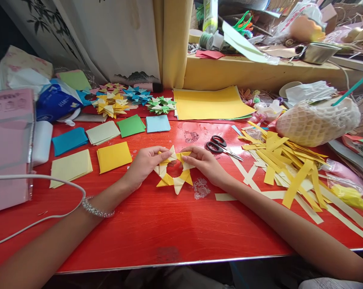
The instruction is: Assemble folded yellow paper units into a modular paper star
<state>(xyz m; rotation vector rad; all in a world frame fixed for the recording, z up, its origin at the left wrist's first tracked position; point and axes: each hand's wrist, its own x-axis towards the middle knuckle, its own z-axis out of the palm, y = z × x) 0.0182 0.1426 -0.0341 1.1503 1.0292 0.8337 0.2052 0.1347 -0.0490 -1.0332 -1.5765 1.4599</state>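
Between my two hands is a ring-shaped origami star (177,181) of folded yellow and cream paper, with points all round and a hole in the middle. My left hand (143,164) pinches its upper left part, thumb on top. My right hand (203,162) grips the upper right part between thumb and fingers. The lower points hang just over the red table (157,228) or touch it; I cannot tell which. Left of my left hand lies a stack of yellow paper rectangles (114,157). Black-handled scissors (220,146) lie beyond my right hand.
Several finished paper stars (111,105) sit at the back, near yellow sheets (209,103). Green paper (131,125) and other coloured stacks lie at left. Paper strips (289,172) cover the right side, before a net-wrapped bundle (319,120). A white cable (63,180) loops at left.
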